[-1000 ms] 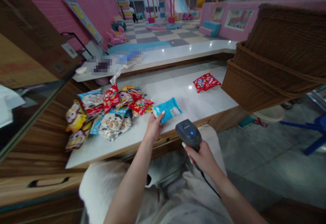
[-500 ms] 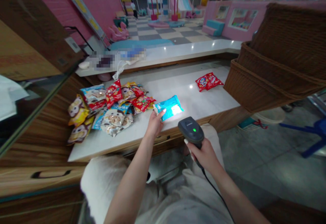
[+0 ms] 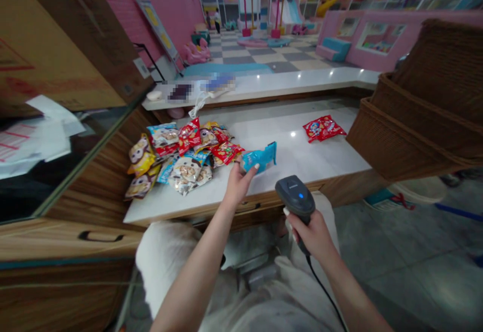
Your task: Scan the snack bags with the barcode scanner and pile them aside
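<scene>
My left hand (image 3: 241,181) grips a blue snack bag (image 3: 260,158) by its left end, just over the white counter (image 3: 287,168). A dark barcode scanner (image 3: 296,196) with a blue light on top is held in my right hand (image 3: 313,234), its head pointing at the blue bag; a black cord runs down from it. Left of the bag lies a pile of snack bags: a cow-print bag (image 3: 188,171), a red bag (image 3: 189,136), yellow bags (image 3: 141,156) and others. Apart from these, a red snack bag (image 3: 323,128) lies at the counter's right.
Stacked wicker baskets (image 3: 418,126) stand at the right end. A cardboard box (image 3: 75,35) and papers (image 3: 41,131) sit on a glass-topped surface at the left. Behind the counter runs a raised white ledge (image 3: 283,80). A white bucket (image 3: 418,191) stands on the floor at right.
The scanner's light has turned from green to blue. The blue bag has tilted in my left hand, and its bright glare is gone. The view has shifted, moving everything rightward in the picture.
</scene>
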A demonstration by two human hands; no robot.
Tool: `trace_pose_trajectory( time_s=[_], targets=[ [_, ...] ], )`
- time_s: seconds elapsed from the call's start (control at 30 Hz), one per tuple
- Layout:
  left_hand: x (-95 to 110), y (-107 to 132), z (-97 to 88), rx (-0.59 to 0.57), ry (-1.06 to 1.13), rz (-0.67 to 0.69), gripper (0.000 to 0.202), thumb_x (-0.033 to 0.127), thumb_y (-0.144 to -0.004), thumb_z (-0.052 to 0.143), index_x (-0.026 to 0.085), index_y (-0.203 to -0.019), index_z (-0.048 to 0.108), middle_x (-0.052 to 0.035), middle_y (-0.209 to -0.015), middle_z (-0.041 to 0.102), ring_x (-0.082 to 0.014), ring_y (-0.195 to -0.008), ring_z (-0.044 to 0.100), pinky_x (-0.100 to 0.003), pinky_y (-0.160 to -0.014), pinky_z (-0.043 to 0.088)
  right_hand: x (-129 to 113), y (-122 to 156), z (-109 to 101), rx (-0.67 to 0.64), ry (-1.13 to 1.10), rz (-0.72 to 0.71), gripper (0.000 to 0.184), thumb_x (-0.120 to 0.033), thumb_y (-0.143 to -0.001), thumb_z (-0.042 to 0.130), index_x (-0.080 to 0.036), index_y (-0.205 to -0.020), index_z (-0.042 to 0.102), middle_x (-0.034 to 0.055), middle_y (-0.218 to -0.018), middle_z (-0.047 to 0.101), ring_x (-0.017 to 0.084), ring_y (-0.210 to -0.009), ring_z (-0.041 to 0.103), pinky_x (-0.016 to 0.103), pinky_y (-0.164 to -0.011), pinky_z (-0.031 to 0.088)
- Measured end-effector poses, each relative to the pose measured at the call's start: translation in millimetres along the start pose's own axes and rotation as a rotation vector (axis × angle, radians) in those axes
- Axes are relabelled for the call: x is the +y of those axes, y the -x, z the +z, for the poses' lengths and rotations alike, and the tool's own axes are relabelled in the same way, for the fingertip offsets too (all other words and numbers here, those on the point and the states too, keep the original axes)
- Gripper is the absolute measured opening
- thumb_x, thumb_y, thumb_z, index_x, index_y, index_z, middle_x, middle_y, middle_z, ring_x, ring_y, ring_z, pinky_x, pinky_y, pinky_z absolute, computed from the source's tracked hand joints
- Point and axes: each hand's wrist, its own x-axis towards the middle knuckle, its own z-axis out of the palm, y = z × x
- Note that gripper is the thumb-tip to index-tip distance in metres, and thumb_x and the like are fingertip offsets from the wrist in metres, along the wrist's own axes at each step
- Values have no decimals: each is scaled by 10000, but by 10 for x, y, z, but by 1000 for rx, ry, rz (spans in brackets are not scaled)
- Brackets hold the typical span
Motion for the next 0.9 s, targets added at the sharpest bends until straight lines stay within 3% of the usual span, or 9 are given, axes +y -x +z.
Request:
trace_pose_trajectory(
  time_s=[0.13,0.27,0.37,0.5,0.6,0.7,0.8,0.9],
  targets=[
    [386,-92,-540,251,-467,392,407,404,-993,713,265,-1375,703,-111,-1428,759,-310,-1441,663,-472,-1289,481,36,0,46,-17,-4,-14,443,-589,-802,769,-281,-573,549,-20,-417,525,161,-379,491,288,-439,415],
    [639,-461,-1176,464,-872,558,495,238,-1047,520,191,-1535,590,-166,-1651,617,-276,-1595,532,-518,-1357,397,104,-13,87,-54,-24,-3,426,-570,-805,786,-269,-592,572,-23,-424,536,166,-383,519,282,-439,437],
    [673,-827,-1528,374,-1051,475,611,315,-1064,571,52,-1609,487,-271,-1746,489,-290,-1635,484,-556,-1368,365,166,-38,78,-113,-44,20,404,-535,-815,806,-263,-613,586,-21,-429,560,171,-377,547,277,-437,464],
    [592,-1138,-1754,144,-1143,371,887,622,-1021,652,-74,-1554,519,-370,-1685,515,-349,-1635,474,-598,-1362,343,216,-69,41,-98,-58,32,379,-519,-814,816,-255,-639,608,-11,-437,595,173,-367,562,271,-419,469],
    [558,-1154,-1735,179,-1116,418,924,687,-1028,599,-50,-1577,505,-349,-1695,517,-336,-1639,474,-606,-1367,334,198,-70,40,-82,-54,26,374,-516,-802,816,-250,-633,614,-10,-441,599,170,-373,565,269,-425,478],
    [597,-1058,-1521,254,-1068,482,736,579,-1071,580,32,-1561,546,-273,-1708,541,-344,-1652,466,-606,-1381,332,147,-60,62,-23,-62,33,380,-537,-783,788,-262,-616,586,-24,-417,558,155,-353,520,263,-409,442],
    [643,-960,-1102,255,-1004,572,542,449,-1081,591,147,-1532,583,-172,-1669,611,-328,-1620,516,-581,-1370,383,104,-67,56,-20,-83,62,352,-522,-764,764,-268,-617,571,-37,-415,535,144,-352,501,255,-411,426],
    [587,-937,-518,107,-940,631,524,381,-1069,580,143,-1535,578,-193,-1637,637,-314,-1564,578,-571,-1331,441,94,-99,-24,-2,-102,91,328,-506,-750,761,-269,-623,573,-44,-420,525,143,-358,499,257,-419,432]
  ],
)
